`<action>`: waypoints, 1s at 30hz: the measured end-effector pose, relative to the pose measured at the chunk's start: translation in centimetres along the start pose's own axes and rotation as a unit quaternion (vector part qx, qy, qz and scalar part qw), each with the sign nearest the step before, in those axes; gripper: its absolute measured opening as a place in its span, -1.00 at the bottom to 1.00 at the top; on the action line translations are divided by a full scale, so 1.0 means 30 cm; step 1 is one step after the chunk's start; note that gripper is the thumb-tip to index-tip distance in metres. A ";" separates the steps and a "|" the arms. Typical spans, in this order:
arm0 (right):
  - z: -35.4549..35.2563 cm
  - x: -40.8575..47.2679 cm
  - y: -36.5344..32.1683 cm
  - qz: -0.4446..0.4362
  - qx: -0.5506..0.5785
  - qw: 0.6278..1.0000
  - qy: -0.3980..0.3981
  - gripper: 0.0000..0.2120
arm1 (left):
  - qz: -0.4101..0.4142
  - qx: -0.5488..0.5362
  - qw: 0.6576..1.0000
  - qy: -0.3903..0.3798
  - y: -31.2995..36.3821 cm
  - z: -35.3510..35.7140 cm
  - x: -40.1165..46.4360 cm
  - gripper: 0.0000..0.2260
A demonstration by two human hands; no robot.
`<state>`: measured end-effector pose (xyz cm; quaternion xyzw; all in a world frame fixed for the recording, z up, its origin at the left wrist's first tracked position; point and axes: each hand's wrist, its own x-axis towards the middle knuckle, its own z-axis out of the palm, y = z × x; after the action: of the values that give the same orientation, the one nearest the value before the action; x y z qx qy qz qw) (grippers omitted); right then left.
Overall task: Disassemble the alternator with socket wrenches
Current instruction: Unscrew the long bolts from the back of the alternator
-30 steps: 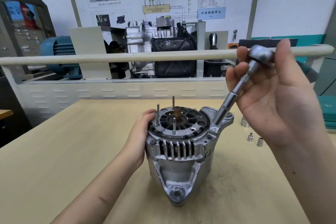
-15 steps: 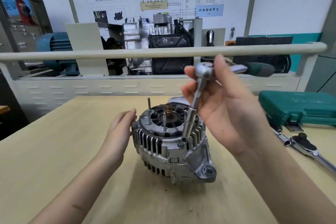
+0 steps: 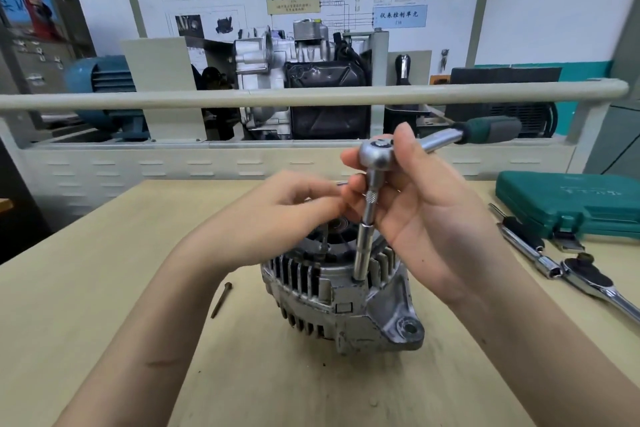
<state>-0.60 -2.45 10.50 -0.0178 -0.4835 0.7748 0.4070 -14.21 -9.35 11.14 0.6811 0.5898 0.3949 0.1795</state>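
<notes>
Since half a second ago left hand lifted off the alternator side, now above its top, fingers curled toward the wrench extension; grip unclear, blurred. Table carries alternator at centre. Green tool case far right of alternator, second ratchet in front of it. Right hand curled round the socket wrench head, socket seated on a bolt at alternator's top edge. Loose long bolt just left of alternator.

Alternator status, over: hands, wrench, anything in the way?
Right hand holds ratchet wrench, socket seated on alternator housing bolt. Left hand fingers reaching at top studs, grip unclear. Loose bolt on table, clear.
</notes>
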 end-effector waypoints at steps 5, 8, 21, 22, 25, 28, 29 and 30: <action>-0.010 0.009 0.003 0.005 -0.001 1.000 -0.013 -0.71 | 0.032 0.027 0.997 -0.062 -0.011 0.002 -0.010 -0.87; -0.016 0.013 0.005 0.022 0.012 0.999 -0.032 -0.71 | 0.034 -0.003 0.998 -0.046 -0.016 0.016 -0.002 -0.77; -0.009 0.020 0.040 -0.040 0.038 0.998 -0.026 -0.75 | 0.037 0.006 0.997 -0.061 -0.026 0.031 0.007 -0.76; -0.009 0.018 0.041 -0.053 0.036 0.997 -0.033 -0.78 | 0.034 0.003 0.997 -0.066 -0.027 0.028 0.007 -0.76; -0.013 0.014 0.036 -0.050 0.048 0.996 -0.052 -0.78 | 0.030 0.003 0.997 -0.073 -0.028 0.024 0.007 -0.79; -0.019 0.017 0.029 -0.017 0.055 0.997 -0.047 -0.77 | 0.022 0.005 0.997 -0.073 -0.028 0.022 0.009 -0.83; -0.019 0.020 0.028 -0.007 0.059 0.997 -0.042 -0.76 | 0.020 0.008 0.997 -0.076 -0.027 0.021 0.009 -0.88; -0.018 0.023 0.027 0.000 0.067 0.997 -0.037 -0.73 | 0.018 0.012 0.996 -0.081 -0.028 0.019 0.009 -0.93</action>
<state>-1.32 -1.77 9.86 0.0380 -0.4456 0.8056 0.3886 -14.32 -8.75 10.28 0.7235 0.5658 0.3343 0.2112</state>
